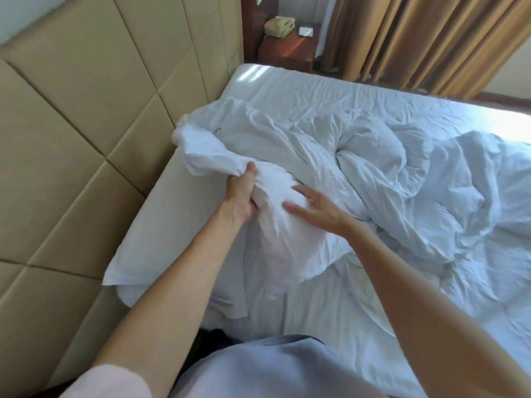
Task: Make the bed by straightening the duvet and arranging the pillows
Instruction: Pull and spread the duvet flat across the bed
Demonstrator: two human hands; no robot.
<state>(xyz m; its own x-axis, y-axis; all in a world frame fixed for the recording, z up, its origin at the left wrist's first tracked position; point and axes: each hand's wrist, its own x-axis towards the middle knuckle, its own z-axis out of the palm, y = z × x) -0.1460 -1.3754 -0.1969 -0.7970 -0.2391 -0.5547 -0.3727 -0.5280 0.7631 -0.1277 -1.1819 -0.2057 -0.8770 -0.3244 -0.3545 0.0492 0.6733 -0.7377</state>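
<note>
- My left hand (241,193) has a fistful of the white duvet (287,156), thumb on top and fingers curled under the bunched edge, up near the head of the bed.
- My right hand (313,208) is flat and spread, fingers straight, resting on the bulge of fabric just beside the left hand.
- The duvet is a rumpled heap: it runs from the padded beige headboard (86,110) across the middle of the mattress and off toward the right edge of view, full of twists and folds.
- A white pillow (172,225) lies against the headboard, partly under the cloth I'm holding, its near corner poking out toward me.
- The white sheet (301,84) shows bare at the far corner, with bright sun on it.
- Past that corner stands a wooden nightstand (287,50) with a pale green telephone (280,27) on top, tan curtains (416,38) hanging to its right.
</note>
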